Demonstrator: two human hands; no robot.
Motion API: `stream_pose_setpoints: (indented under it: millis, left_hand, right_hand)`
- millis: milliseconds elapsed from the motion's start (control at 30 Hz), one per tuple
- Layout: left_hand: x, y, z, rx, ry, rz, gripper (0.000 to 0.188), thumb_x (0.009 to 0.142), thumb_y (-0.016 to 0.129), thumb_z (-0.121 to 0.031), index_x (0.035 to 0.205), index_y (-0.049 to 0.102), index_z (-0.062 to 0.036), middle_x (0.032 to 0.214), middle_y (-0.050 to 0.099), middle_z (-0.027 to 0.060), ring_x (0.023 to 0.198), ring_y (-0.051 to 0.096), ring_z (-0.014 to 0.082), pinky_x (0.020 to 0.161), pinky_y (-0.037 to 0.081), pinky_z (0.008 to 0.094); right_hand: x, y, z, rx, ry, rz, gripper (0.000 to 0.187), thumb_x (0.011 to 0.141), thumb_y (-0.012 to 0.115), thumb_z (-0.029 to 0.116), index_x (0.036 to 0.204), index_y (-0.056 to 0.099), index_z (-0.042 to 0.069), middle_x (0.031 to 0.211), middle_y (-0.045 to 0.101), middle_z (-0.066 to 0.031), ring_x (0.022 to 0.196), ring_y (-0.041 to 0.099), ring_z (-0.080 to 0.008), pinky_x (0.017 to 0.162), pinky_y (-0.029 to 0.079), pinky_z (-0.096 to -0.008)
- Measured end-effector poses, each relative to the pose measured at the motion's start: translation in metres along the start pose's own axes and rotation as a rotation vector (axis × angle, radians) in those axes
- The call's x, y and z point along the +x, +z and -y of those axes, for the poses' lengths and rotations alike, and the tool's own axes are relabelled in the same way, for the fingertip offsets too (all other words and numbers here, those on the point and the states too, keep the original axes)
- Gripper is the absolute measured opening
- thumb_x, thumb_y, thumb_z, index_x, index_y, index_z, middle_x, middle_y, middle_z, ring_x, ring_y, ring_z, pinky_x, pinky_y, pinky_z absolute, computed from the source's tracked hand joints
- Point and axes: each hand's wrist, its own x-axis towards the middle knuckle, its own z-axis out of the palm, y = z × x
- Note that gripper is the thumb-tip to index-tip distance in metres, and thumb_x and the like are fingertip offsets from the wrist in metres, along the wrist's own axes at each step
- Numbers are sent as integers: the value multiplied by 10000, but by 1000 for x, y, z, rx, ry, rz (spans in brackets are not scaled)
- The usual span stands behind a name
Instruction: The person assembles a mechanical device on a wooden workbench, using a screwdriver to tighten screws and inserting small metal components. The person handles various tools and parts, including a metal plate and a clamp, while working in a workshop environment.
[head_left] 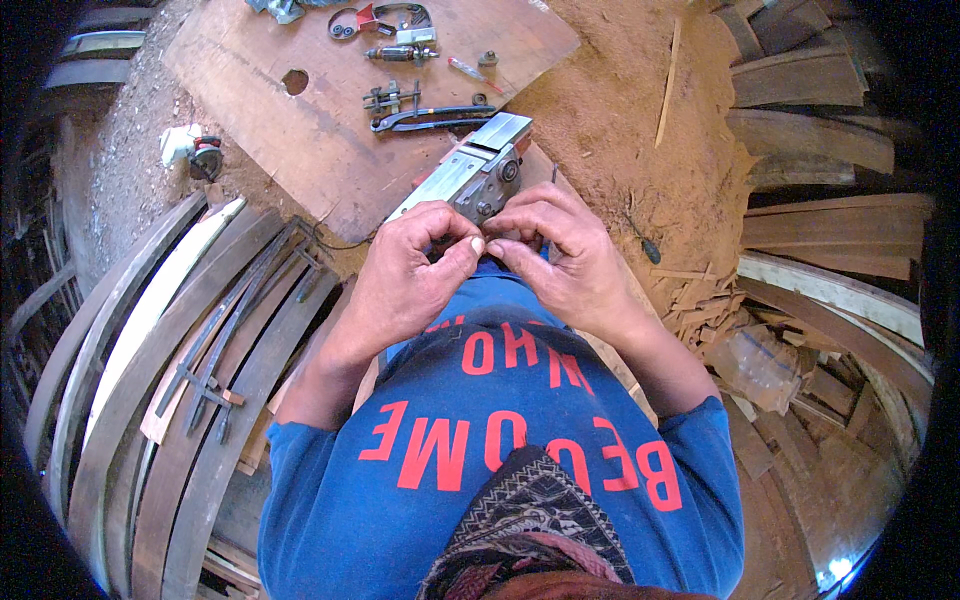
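My left hand and my right hand meet in front of my body. The thumb and finger of each are pinched together, and the tips nearly touch. What they pinch is too small or hidden to make out. Just beyond them lies an electric hand planer, its silver sole and pulley side showing, its near end partly behind my hands. Farther off on the board are pincers with dark handles, a motor armature, a red-and-white screwdriver and a small round metal part.
The brown plywood board has a hole near its left side. Long planks are stacked at left, with metal bar clamps on top. A white-and-red object sits left of the board. Sawdust and more planks lie at right.
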Motion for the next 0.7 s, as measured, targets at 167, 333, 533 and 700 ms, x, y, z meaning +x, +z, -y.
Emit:
stream_pose_setpoints:
  millis: [167, 333, 533, 700]
  left_hand:
    - [2, 2, 1, 115, 156, -44, 99, 887, 745, -67, 907, 705, 22, 865, 676, 118, 862, 674, 282, 850, 538, 405]
    - [3, 8, -1, 495, 500, -135, 104, 838, 763, -32, 920, 697, -34, 925, 693, 114, 951, 698, 322, 1117, 482, 563]
    - [2, 16, 8, 518, 565, -129, 63, 859, 743, -41, 894, 693, -27, 871, 658, 111, 921, 677, 317, 1078, 497, 534]
    - [-2, 25, 33, -119, -166, -137, 151, 991, 737, -145, 1046, 750, -5, 988, 751, 43, 951, 700, 173, 996, 553, 385]
  right_hand:
    - [-2, 7, -5, -51, -49, -30, 117, 928, 750, 39, 1028, 713, -8, 980, 692, -157, 881, 699, -310, 770, 561, -388]
    - [-6, 13, -2, -96, 111, -29, 117, 967, 705, 92, 987, 677, -20, 957, 693, -168, 885, 696, -303, 781, 548, -392]
    - [-7, 5, -22, 306, 616, 196, 236, 1042, 652, 194, 993, 691, -34, 871, 721, -150, 830, 677, -186, 761, 535, -369]
    - [-2, 7, -21, -40, 333, -102, 166, 1005, 698, 150, 1044, 700, -12, 943, 703, -152, 846, 690, -216, 733, 547, -368]
